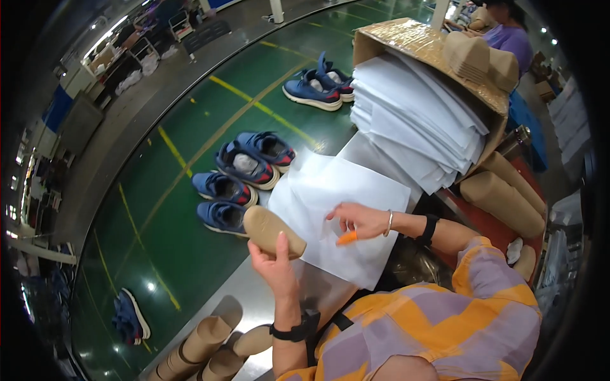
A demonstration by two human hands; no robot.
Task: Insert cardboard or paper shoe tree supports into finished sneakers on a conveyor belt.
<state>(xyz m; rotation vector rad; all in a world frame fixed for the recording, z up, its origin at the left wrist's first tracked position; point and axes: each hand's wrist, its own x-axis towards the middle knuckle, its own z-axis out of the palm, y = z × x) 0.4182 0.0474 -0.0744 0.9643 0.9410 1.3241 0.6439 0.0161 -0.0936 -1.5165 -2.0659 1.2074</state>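
My left hand (277, 265) is closed around a tan molded-cardboard shoe insert (272, 230), thumb on its top side, its rounded end pointing up and away. White tissue paper (340, 181) lies spread over the metal table edge and partly over the green surface. Above it my right hand (359, 221) is held with fingers apart, an orange finger cot on one of them. Whether its fingertips touch the paper I cannot tell. Just left of the paper stand several blue sneakers (244, 165) with white soles and red accents, one with pale stuffing inside.
A cardboard box (413, 32) on its side holds a thick stack of white paper (413, 114), with more inserts (467, 57) on top. Nested inserts (203, 336) lie at the lower left, and rolls (502, 200) at right. More sneakers (314, 89) sit farther along the green surface (171, 216).
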